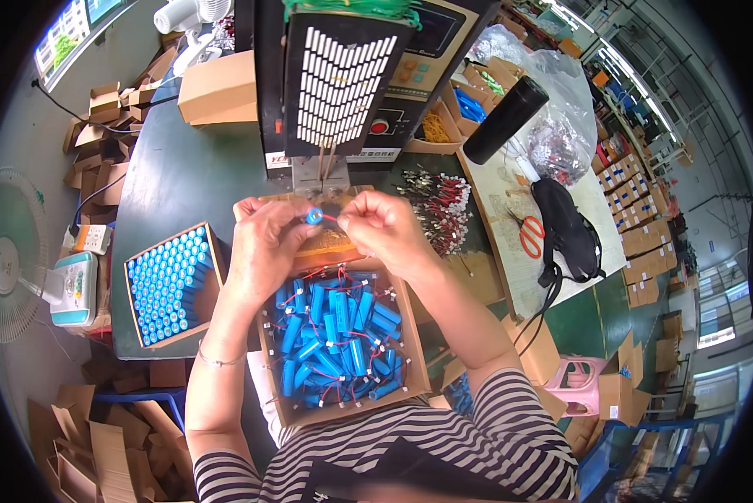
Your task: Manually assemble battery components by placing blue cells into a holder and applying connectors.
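My left hand [263, 239] pinches a blue cylindrical battery cell [314, 216], with its end turned up, just in front of two thin metal rods [327, 161] of a black bench machine [272, 101]. My right hand [385, 226] is closed on a red wire [331, 219] whose end meets or nearly meets the cell. Beneath both hands is a worn orange-brown block [330, 243]. Close to my body stands a cardboard box [416, 335] of loose blue cells with red wires and white connectors. Left of it, an open carton [218, 258] holds upright blue cells.
Loose wire leads [444, 210] lie right of the machine. A pale side table [511, 268] carries orange-handled scissors [529, 236], a black pouch [565, 230] and a black cylinder [506, 120]. A closed cardboard box [219, 88] sits back left; a fan [12, 260] stands far left.
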`<state>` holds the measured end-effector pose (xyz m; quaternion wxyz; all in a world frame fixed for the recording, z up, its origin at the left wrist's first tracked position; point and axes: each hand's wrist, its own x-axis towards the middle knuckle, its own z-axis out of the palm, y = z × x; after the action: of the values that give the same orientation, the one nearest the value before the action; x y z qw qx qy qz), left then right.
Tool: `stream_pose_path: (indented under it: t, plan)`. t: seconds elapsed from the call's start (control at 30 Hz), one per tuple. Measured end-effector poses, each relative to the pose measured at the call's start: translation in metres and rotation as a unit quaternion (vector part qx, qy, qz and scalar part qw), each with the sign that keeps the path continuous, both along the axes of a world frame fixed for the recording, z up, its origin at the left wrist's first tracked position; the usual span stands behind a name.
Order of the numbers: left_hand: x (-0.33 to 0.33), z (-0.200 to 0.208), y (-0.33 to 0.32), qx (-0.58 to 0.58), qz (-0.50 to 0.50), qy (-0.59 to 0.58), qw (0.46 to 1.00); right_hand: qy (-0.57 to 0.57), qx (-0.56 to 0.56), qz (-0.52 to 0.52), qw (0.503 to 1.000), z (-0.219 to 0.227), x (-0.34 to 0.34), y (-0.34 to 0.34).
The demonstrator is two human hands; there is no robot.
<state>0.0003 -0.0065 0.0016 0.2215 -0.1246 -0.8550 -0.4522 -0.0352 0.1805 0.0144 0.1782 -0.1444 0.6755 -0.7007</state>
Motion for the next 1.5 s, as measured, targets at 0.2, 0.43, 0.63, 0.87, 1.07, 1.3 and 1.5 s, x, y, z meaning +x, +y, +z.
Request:
stream_pose_path:
  t: [0.2,0.43,0.63,0.87,1.07,1.3,1.5]
  plan:
    - [0.074,0.031,-0.010,-0.012,-0.150,-0.011,0.989,0.140,0.058,0.200,0.968,0.036,0.045,0.029]
    - [0.156,0.005,-0.046,0.058,-0.088,-0.110,0.988,0.317,0.300,0.297,0.850,0.059,0.060,0.035]
    - [0.175,-0.010,-0.068,-0.007,0.172,-0.046,0.984,0.304,0.234,0.209,0.900,0.041,0.057,-0.053]
    - [0.145,-0.013,-0.106,-0.109,0.232,-0.008,0.967,0.429,0.227,0.151,0.861,-0.026,0.048,-0.176]
    - [0.120,-0.019,-0.118,-0.174,0.189,-0.021,0.966,0.438,0.262,0.101,0.854,-0.043,0.044,-0.186]
    - [0.118,-0.021,-0.123,-0.199,0.142,-0.043,0.969,0.442,0.261,0.114,0.851,-0.043,0.046,-0.187]
    - [0.118,-0.022,-0.133,-0.197,0.110,-0.046,0.973,0.448,0.220,0.109,0.860,-0.042,0.048,-0.189]
